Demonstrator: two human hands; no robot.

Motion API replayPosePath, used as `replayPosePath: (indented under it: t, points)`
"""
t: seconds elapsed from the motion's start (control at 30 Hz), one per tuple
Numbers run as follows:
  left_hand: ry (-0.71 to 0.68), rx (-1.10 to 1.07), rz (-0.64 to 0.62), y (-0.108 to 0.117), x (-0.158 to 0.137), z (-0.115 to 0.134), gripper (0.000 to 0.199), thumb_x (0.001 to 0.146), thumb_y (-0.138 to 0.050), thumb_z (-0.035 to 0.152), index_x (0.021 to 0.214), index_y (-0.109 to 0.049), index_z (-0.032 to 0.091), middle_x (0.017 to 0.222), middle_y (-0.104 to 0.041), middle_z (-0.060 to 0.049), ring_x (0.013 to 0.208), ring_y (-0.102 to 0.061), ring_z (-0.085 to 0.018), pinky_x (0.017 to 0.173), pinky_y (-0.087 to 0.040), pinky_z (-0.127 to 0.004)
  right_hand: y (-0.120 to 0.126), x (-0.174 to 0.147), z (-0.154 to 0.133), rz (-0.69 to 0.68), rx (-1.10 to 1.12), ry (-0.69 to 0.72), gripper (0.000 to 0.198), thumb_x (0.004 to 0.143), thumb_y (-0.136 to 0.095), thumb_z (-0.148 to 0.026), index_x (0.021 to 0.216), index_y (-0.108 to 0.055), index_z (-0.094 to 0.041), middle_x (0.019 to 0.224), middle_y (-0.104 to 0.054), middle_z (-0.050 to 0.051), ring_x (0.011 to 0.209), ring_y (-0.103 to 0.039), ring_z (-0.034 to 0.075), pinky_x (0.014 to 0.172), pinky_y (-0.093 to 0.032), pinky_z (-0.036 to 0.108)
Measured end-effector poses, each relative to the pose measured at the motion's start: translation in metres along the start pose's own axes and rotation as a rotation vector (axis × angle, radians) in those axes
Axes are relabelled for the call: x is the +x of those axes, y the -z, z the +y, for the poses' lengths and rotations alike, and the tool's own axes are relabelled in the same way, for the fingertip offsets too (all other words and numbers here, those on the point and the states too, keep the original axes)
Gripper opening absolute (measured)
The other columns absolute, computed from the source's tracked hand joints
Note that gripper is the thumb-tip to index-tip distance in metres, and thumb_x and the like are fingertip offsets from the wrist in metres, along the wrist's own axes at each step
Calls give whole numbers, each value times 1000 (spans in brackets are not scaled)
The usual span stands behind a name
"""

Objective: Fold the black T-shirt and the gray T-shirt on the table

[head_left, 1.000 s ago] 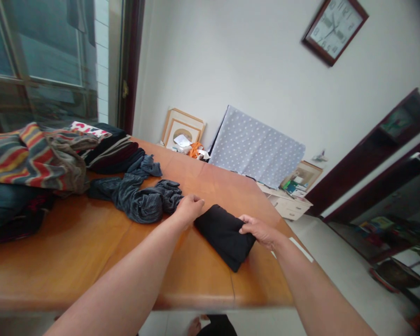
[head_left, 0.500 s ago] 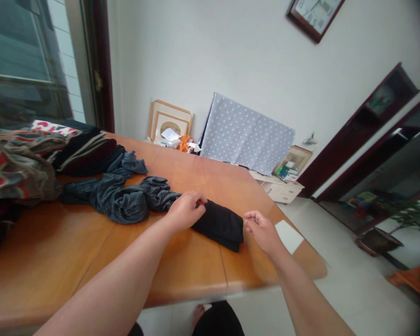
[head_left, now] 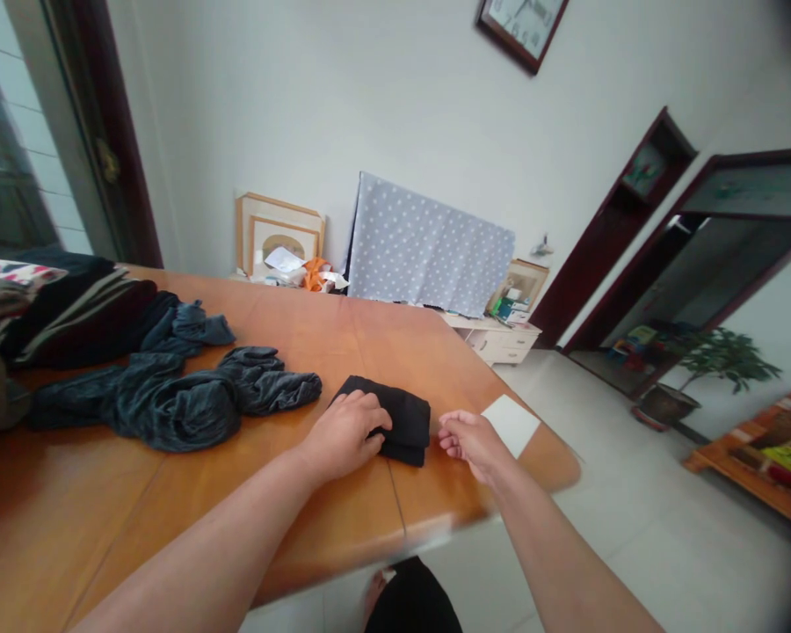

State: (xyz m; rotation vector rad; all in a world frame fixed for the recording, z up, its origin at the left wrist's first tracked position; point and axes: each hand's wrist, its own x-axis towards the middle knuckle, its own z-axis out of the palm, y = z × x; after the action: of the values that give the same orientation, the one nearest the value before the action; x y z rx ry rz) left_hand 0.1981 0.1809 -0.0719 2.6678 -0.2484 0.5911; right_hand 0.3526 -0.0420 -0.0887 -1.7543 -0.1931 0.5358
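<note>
A folded black garment [head_left: 405, 420] lies on the wooden table [head_left: 303, 492] in front of me, its kind hidden by the folds. My left hand [head_left: 349, 431] rests on its left part, fingers bent over the cloth and gripping it. Just off the garment's right end is my right hand [head_left: 467, 442], its fingers curled together with nothing visible in them. A crumpled dark grey garment [head_left: 191, 404] is spread to the left of my left hand. Past my right hand, a white sheet [head_left: 511, 424] lies near the table's right edge.
A pile of dark clothes [head_left: 85, 316] covers the table's left side, with a bunched blue-grey cloth [head_left: 194, 327] beside it. Behind the table are picture frames [head_left: 280, 233], a dotted grey cloth [head_left: 428, 246] and a white cabinet [head_left: 504, 341]. A potted plant [head_left: 672, 400] stands at right.
The view has turned right. The black garment is now shorter and more compact. My left hand has come down onto it, and the right hand's fingers have curled in beside its right end.
</note>
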Motion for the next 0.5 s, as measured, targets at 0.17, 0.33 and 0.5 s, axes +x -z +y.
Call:
replayPosePath:
  t: [0.17, 0.33, 0.5]
  points:
    - [24, -8, 68, 1, 1, -4, 19, 81, -60, 16, 96, -67, 24, 95, -63, -4, 94, -56, -22, 85, -42, -36, -2, 8, -12, -119, 66, -106, 6, 78, -65, -19, 75, -61, -16, 60, -61, 2, 51, -55, 10, 41, -39, 17]
    - [21, -8, 69, 2, 1, -2, 19, 80, -59, 16, 95, -68, 24, 95, -64, -5, 94, -56, -23, 83, -42, -35, -8, 15, -19, -190, 115, -180, 9, 80, -64, -16, 72, -60, -15, 56, -59, 1, 49, -54, 9, 42, -42, 16]
    - [-1, 2, 38, 2, 1, -1, 21, 77, -60, 14, 93, -68, 25, 96, -64, -4, 96, -56, -23, 83, -42, -35, -13, 22, -23, -204, 136, -193, 13, 85, -60, -19, 73, -59, -16, 58, -59, 1, 51, -57, 9, 51, -50, 17]
